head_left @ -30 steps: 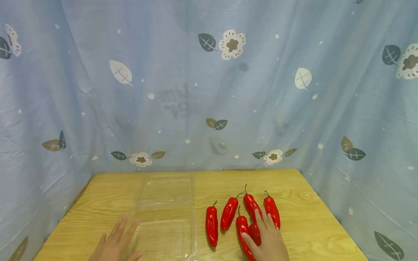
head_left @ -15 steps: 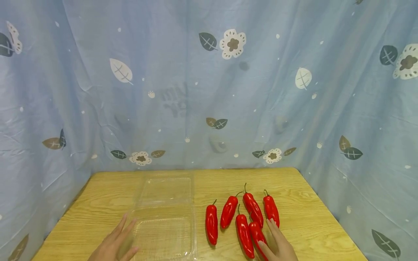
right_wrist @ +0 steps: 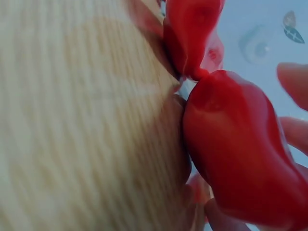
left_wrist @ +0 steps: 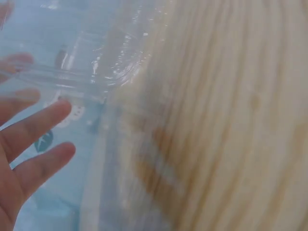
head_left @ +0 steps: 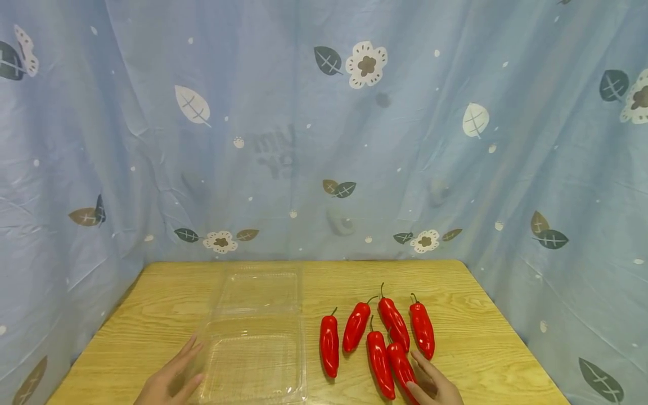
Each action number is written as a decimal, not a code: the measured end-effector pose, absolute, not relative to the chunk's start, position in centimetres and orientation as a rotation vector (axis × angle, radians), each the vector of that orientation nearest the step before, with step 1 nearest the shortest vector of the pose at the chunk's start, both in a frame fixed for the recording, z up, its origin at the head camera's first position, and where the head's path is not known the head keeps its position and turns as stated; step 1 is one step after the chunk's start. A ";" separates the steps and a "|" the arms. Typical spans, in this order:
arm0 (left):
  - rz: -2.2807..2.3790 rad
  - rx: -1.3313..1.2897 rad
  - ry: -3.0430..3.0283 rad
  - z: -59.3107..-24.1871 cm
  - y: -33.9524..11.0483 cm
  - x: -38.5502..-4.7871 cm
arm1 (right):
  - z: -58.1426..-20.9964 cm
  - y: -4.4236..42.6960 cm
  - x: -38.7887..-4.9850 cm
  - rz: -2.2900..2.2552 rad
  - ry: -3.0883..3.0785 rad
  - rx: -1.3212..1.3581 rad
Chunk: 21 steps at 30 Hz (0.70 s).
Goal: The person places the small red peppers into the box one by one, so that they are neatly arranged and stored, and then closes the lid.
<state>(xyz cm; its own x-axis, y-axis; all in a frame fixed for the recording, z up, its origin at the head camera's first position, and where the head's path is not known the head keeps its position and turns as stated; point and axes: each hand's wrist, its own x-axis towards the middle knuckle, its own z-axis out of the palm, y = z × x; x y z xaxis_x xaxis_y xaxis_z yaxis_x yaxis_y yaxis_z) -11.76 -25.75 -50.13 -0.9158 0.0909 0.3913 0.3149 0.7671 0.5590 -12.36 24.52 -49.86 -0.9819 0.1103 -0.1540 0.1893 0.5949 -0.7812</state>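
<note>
Several glossy red chili peppers with thin green stems lie on the right half of the table. The nearest one, a red chili pepper [head_left: 401, 365], lies beside my right hand [head_left: 438, 387], whose thumb and index finger are parted at its lower right side. Seen from the right wrist, this pepper [right_wrist: 236, 149] looms close, with fingertips [right_wrist: 296, 132] past it and another fingertip below. A clear plastic container with an unfolded lid [head_left: 304, 365] lies flat at left centre. My left hand [head_left: 167, 377] is by its left edge, fingers [left_wrist: 36, 127] spread and holding nothing.
A red chili pepper [head_left: 329, 346] lies closest to the container, and another [head_left: 422, 331] lies farthest right. The wooden table [head_left: 486, 343] is bounded by a pale blue patterned curtain [head_left: 273, 129] behind and at both sides.
My right hand has drawn back from over the peppers to the right side of the nearest one. My left hand has shifted slightly toward me. The peppers and container stay in place.
</note>
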 end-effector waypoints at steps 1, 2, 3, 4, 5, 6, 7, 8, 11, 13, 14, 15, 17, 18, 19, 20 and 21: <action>-0.935 -0.288 -2.613 -50.2 -25.8 -11.7 | -49.9 24.5 -12.3 -1.371 2.711 0.255; -0.966 -0.266 -2.610 -50.3 -25.9 -11.6 | -49.9 24.5 -12.3 -1.397 2.699 0.248; -0.999 -0.249 -2.606 -50.4 -26.0 -11.6 | -50.0 24.5 -12.3 -1.416 2.687 0.242; -1.054 -0.236 -2.598 -50.5 -26.1 -11.5 | -50.1 24.5 -12.3 -1.430 2.680 0.231; -1.116 -0.236 -2.587 -50.5 -26.2 -11.5 | -50.2 24.5 -12.4 -1.449 2.665 0.226; -1.182 -0.239 -2.572 -50.6 -26.3 -11.5 | -50.2 24.4 -12.4 -1.471 2.654 0.219; -1.268 -0.257 -2.542 -50.7 -26.4 -11.5 | -50.3 24.4 -12.4 -1.495 2.643 0.214; -1.351 -0.275 -2.513 -50.7 -26.5 -11.5 | -50.4 24.4 -12.4 -1.509 2.632 0.206; -1.575 -0.336 -2.433 -50.8 -26.8 -11.7 | -50.4 24.2 -12.5 -1.534 2.618 0.190; -1.683 -0.372 -2.399 -50.9 -27.0 -11.8 | -50.4 24.2 -12.5 -1.525 2.622 0.169; -1.716 -0.388 -2.392 -51.0 -27.1 -11.9 | -50.3 24.2 -12.5 -1.517 2.623 0.158; -1.746 -0.400 -2.383 -51.0 -27.2 -11.9 | -50.3 24.2 -12.5 -1.507 2.627 0.151; -1.801 -0.423 -2.363 -51.1 -27.3 -11.9 | -50.3 24.3 -12.5 -1.495 2.623 0.139; -1.815 -0.449 -2.348 -51.2 -27.3 -11.9 | -50.3 24.3 -12.5 -1.480 2.628 0.128; -1.828 -0.457 -2.336 -51.2 -27.3 -11.9 | -50.4 24.4 -12.5 -1.467 2.630 0.121; -1.842 -0.477 -2.318 -51.3 -27.3 -11.9 | -50.4 24.4 -12.5 -1.462 2.627 0.113; -1.852 -0.489 -2.303 -51.3 -27.4 -11.9 | -50.4 24.5 -12.6 -1.457 2.622 0.107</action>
